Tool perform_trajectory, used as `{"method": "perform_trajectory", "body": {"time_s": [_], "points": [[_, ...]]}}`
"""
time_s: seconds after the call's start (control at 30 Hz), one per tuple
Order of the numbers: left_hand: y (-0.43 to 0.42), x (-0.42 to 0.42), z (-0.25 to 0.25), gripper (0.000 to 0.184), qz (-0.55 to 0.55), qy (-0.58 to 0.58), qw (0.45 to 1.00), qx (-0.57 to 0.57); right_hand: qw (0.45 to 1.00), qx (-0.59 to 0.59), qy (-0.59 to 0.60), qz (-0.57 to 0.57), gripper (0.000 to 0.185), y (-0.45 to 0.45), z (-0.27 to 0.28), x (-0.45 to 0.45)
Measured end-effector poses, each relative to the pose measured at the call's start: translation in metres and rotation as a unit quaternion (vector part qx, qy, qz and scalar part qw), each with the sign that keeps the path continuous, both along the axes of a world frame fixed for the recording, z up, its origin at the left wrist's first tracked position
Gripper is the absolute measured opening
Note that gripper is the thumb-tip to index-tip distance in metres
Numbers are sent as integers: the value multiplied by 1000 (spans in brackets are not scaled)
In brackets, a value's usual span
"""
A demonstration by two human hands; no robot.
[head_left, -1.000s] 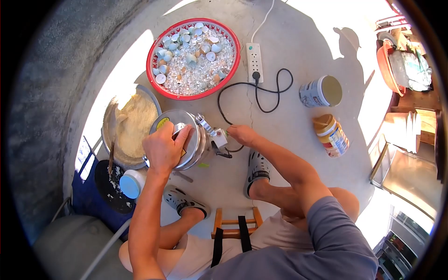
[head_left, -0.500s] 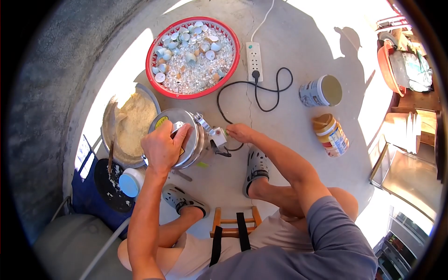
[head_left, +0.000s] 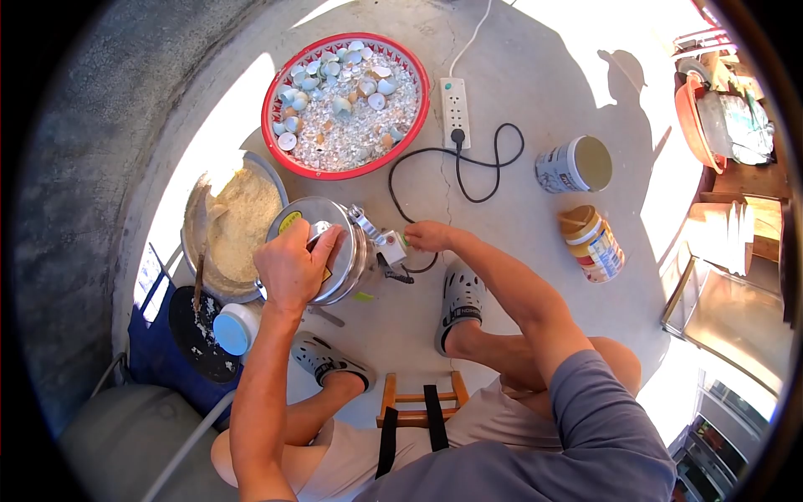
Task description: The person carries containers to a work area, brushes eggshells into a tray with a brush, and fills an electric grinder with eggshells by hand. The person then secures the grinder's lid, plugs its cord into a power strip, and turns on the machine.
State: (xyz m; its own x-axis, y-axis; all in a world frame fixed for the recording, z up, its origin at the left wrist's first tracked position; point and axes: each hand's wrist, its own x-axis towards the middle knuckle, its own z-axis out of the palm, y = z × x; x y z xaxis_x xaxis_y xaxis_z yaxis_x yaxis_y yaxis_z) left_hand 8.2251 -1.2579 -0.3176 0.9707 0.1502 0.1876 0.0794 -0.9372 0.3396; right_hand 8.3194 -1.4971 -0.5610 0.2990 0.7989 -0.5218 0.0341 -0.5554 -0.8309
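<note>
A round stainless-steel electric grinder [head_left: 355, 276] stands on the floor in front of me, its shiny lid [head_left: 294, 216] closed and carrying a yellow sticker. My left hand [head_left: 291, 261] is wrapped round the handle on top of this lid. On the right side of the grinder is a metal clamp [head_left: 363, 222] and, below it, a small white control box [head_left: 391, 248]. The fingers of my right hand [head_left: 428, 236] pinch the green knob on that box; they partly hide it. A black cord [head_left: 465, 197] runs from the grinder to a power strip [head_left: 455, 109].
Crushed eggshells fill a red-rimmed basket [head_left: 422, 100]. Left of the grinder sit a metal basin [head_left: 276, 176] of pale powder and a blue-lidded jar [head_left: 232, 333]. Two containers, a white tub [head_left: 556, 167] and a labelled jar [head_left: 598, 251], lie to the right. My feet flank the grinder's near side.
</note>
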Motion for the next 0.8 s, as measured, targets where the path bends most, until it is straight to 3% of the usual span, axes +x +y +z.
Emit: {"method": "perform_trajectory", "body": {"time_s": [0.07,0.13,0.27,0.33,0.57,0.8], "points": [[1,0,1,48,0,1,1000,3,999,-2,-25,22,20,2,-2,2],[0,0,0,49,1,1,1000,0,980,56,-177,69,13,1,-3,5],[-1,0,3,49,6,5,1000,9,982,60,-160,74,12,4,-3,7],[-1,0,2,50,5,13,1000,5,956,105,-270,42,10,3,-3,0],[0,0,0,49,4,7,1000,6,935,114,-335,-14,10,-2,-5,-17],[-3,-2,3,48,7,7,1000,13,944,48,-322,49,17,-6,8,-1]]}}
